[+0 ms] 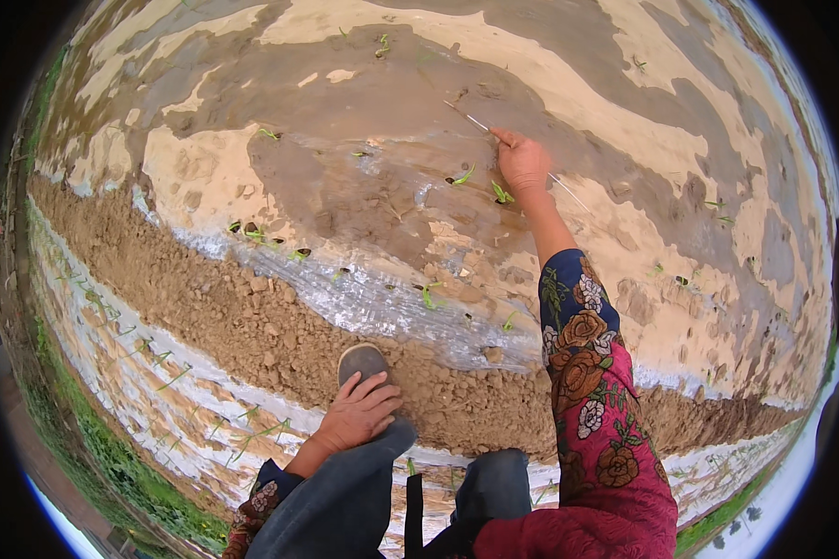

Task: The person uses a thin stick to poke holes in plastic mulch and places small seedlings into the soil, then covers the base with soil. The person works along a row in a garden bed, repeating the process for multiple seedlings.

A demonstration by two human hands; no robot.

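My right hand (524, 162) reaches out over the muddy plastic mulch film (384, 293), its fingers closed around a thin metal rod (470, 117). The rod's far end touches or hovers just above the wet mud; I cannot tell which. Just below that hand, a green seedling (502, 193) leans out of a dark hole in the film, and another seedling (463, 175) lies a little to its left. My left hand (365, 410) rests on my bent knee (396, 441) with nothing in it, fingers slightly spread.
A furrow of loose, cloddy soil (252, 307) runs across in front of me, with my shoe (361, 362) in it. Several small seedlings poke through holes along the film's near edge. Behind lies another film-covered bed (147, 363) with rows of sprouts, then a green grassy strip (133, 475).
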